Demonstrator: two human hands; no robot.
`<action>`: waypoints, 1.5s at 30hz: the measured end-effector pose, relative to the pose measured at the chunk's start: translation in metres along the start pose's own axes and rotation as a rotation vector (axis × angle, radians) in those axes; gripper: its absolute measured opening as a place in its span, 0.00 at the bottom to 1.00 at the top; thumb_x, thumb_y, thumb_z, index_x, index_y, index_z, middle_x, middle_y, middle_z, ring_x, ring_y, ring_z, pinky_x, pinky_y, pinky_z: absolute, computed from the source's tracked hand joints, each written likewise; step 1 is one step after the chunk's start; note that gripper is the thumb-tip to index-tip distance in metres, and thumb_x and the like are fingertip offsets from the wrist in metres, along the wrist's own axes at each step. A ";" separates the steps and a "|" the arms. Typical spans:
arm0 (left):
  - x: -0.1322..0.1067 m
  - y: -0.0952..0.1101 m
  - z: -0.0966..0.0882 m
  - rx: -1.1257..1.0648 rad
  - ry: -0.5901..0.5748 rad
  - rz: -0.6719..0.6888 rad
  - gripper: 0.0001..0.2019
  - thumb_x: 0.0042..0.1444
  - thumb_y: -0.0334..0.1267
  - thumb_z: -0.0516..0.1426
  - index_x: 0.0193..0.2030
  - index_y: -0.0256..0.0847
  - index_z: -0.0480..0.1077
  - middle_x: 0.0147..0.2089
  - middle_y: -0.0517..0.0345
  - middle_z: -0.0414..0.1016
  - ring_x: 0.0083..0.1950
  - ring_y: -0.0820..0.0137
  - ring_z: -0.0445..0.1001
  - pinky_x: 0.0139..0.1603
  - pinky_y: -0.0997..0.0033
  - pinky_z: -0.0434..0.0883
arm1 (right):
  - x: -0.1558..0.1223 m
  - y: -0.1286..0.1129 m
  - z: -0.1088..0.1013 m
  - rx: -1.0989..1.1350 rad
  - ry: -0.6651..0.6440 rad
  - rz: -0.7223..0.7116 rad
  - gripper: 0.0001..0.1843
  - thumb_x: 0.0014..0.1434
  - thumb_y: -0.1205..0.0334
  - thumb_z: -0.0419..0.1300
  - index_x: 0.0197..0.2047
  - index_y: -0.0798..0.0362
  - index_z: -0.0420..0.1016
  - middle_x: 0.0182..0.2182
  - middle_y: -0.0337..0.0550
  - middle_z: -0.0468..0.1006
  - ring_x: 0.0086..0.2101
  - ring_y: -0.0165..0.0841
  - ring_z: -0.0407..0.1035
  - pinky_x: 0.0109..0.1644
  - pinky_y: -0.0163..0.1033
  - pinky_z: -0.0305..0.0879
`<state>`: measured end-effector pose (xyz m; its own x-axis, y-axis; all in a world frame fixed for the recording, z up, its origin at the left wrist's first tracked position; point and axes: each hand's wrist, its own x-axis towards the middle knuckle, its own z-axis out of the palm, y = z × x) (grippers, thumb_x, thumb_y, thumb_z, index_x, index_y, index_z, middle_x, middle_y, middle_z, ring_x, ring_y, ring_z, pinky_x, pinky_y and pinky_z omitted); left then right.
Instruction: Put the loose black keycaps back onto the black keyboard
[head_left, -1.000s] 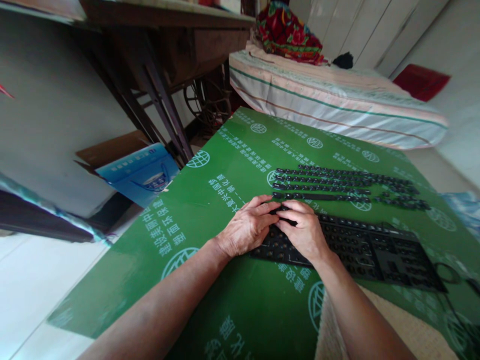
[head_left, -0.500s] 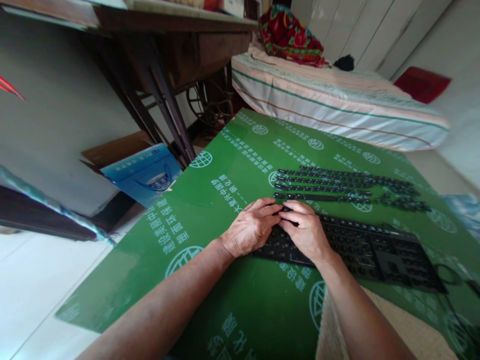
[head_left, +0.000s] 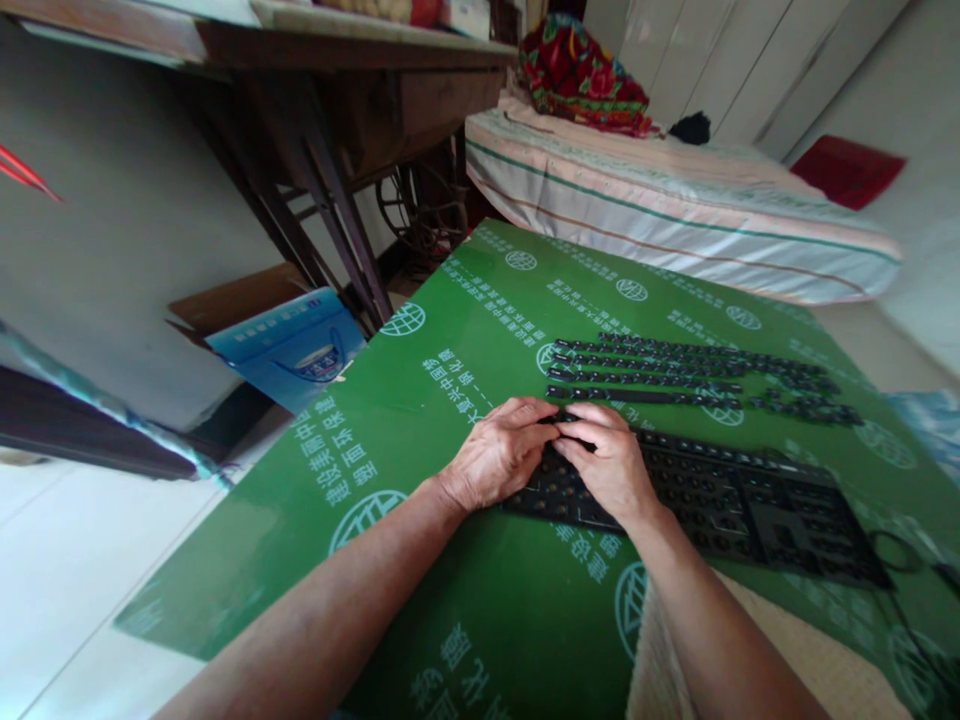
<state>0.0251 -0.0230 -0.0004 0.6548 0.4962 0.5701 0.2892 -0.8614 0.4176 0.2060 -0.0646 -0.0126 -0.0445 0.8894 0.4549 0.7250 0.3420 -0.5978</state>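
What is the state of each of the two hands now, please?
Left hand: curled over the left end of the keyboard; whether it holds anything cannot be told.
Right hand: curled there too; any hold also cannot be told.

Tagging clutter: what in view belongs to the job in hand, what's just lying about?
Job in hand:
black keyboard, largely stripped
rows of loose black keycaps
left hand and right hand, both at the keyboard's left end
green table

Apparently lying about:
blue carton past the table's left edge
red floral bundle on the bed
beige cloth, lower right
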 end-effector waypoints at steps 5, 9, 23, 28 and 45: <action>-0.001 0.000 0.001 -0.044 0.008 -0.045 0.14 0.57 0.25 0.51 0.49 0.34 0.70 0.53 0.45 0.73 0.57 0.62 0.68 0.57 0.54 0.70 | 0.000 0.000 0.000 0.021 0.000 0.025 0.05 0.53 0.64 0.64 0.35 0.49 0.82 0.42 0.47 0.78 0.44 0.41 0.71 0.53 0.51 0.66; -0.002 -0.001 0.001 -0.046 0.018 -0.072 0.13 0.57 0.27 0.52 0.48 0.32 0.70 0.52 0.43 0.73 0.57 0.62 0.68 0.57 0.55 0.70 | 0.000 -0.001 -0.002 0.027 -0.002 0.035 0.05 0.54 0.64 0.64 0.35 0.49 0.82 0.43 0.47 0.78 0.44 0.41 0.71 0.53 0.51 0.66; -0.002 -0.002 0.002 -0.053 0.023 -0.049 0.11 0.59 0.29 0.52 0.46 0.34 0.72 0.52 0.45 0.73 0.55 0.62 0.70 0.57 0.56 0.70 | 0.002 -0.004 -0.005 0.027 -0.039 0.042 0.06 0.54 0.63 0.62 0.33 0.51 0.82 0.43 0.49 0.78 0.44 0.41 0.71 0.53 0.52 0.66; -0.001 -0.001 0.000 -0.056 0.002 -0.027 0.12 0.59 0.29 0.52 0.46 0.36 0.74 0.52 0.46 0.73 0.55 0.63 0.68 0.57 0.56 0.69 | 0.001 -0.003 -0.005 0.046 -0.046 0.067 0.05 0.54 0.63 0.63 0.33 0.49 0.82 0.43 0.48 0.78 0.44 0.41 0.71 0.53 0.51 0.66; 0.001 0.001 0.001 -0.013 -0.094 -0.037 0.13 0.58 0.25 0.50 0.42 0.35 0.74 0.55 0.44 0.70 0.58 0.62 0.67 0.59 0.55 0.67 | 0.001 0.000 -0.010 0.093 -0.046 0.054 0.08 0.53 0.64 0.62 0.38 0.49 0.80 0.44 0.46 0.78 0.46 0.40 0.71 0.56 0.52 0.65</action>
<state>0.0264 -0.0235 0.0000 0.7065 0.5150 0.4855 0.3058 -0.8408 0.4468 0.2121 -0.0666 -0.0054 -0.0399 0.9195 0.3910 0.6602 0.3180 -0.6805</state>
